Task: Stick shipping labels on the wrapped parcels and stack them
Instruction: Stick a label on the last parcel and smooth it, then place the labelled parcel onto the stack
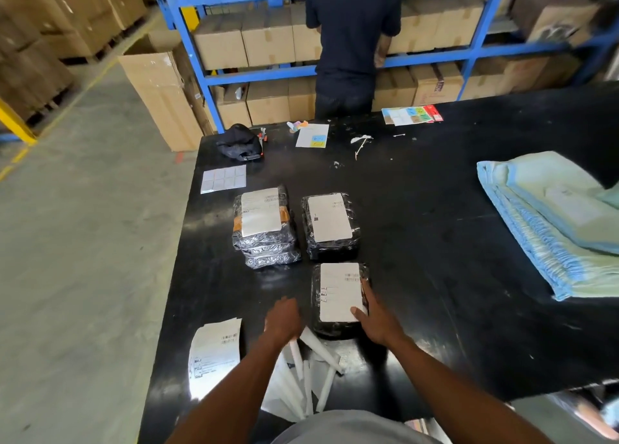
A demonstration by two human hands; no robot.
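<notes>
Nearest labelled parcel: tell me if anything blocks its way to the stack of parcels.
Nothing visible does: only bare black table lies between the black-wrapped parcel under the right hand and the shiny film-wrapped stack.

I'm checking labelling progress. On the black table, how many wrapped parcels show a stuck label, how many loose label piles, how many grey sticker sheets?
Wrapped parcels showing a label: 3
Loose label pile: 1
Grey sticker sheet: 1
Total: 5
Lower parcels in the left stack are not counted.
</notes>
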